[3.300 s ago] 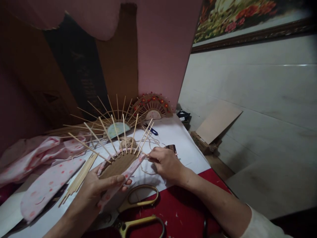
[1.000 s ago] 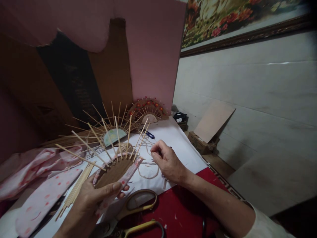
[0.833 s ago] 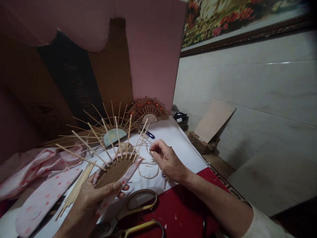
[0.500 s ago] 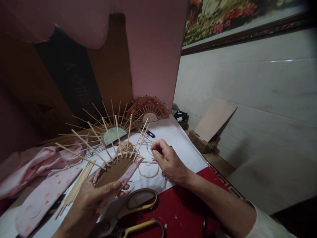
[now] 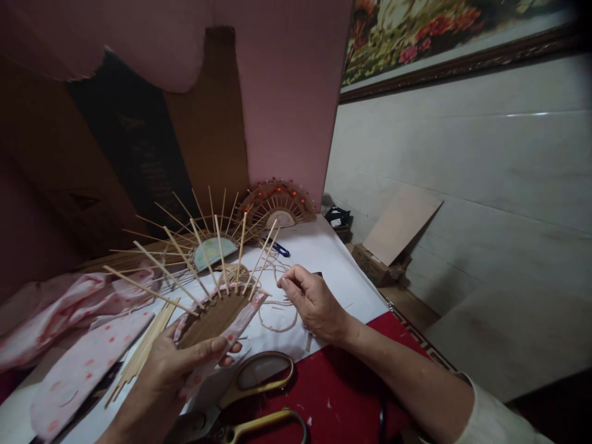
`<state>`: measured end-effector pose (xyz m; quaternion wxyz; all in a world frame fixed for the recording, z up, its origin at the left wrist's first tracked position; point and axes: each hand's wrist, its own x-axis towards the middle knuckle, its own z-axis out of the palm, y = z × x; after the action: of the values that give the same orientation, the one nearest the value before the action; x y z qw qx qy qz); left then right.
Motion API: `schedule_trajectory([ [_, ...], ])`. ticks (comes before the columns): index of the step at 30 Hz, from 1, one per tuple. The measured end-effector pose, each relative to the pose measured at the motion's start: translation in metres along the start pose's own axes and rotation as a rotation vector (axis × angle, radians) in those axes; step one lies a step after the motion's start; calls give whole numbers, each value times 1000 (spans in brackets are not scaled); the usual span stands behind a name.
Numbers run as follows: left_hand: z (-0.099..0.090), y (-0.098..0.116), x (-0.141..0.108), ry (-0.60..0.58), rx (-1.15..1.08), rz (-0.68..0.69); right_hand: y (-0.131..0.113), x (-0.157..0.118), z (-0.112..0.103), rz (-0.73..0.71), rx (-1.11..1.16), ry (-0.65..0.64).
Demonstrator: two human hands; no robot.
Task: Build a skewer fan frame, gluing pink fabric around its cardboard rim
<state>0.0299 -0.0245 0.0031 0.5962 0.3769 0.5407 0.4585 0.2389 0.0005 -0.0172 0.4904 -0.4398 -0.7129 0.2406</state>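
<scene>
My left hand (image 5: 160, 373) grips a brown cardboard half-disc (image 5: 215, 320), thumb on its face and fingers beneath. Pink floral fabric wraps the half-disc's edge. Thin wooden sticks (image 5: 198, 240) fan out from its curved rim. To the right, apart from the sticks, my right hand (image 5: 319, 305) is closed in a pinch; whatever its fingertips hold, if anything, is too small to make out. Beige twine (image 5: 277, 330) lies in loops on the white sheet beside that hand, and a twine ball (image 5: 232, 275) sits partly hidden behind the sticks.
Large scissors (image 5: 263, 385) lie in front on red cloth (image 5: 342, 394). Blue snips (image 5: 280, 248) rest farther back. Two fan-shaped pieces, one with a green half-disc (image 5: 213, 251), one with red flowers (image 5: 280, 219), stand behind. Loose sticks (image 5: 139, 351) and dotted pink fabric (image 5: 87, 370) lie left.
My right hand has moved slightly left and down toward the sticks, still pinched. My left hand and the half-disc have stayed almost still.
</scene>
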Motion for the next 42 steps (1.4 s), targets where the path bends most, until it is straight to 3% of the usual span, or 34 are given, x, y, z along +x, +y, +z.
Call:
schedule_trajectory([
  [6,1,2,-3,-45,22,44,0,0,1,-54,-76,-4],
  [14,2,0,0,52,24,66,2,0,0,-76,-15,-24],
  [22,-2,1,2,-57,12,52,-1,-2,0,-131,-33,-3],
  [30,1,1,-1,37,-1,54,-1,-3,-2,-70,-87,104],
  [42,-2,0,2,-2,0,57,-1,-3,-3,-78,-59,126],
])
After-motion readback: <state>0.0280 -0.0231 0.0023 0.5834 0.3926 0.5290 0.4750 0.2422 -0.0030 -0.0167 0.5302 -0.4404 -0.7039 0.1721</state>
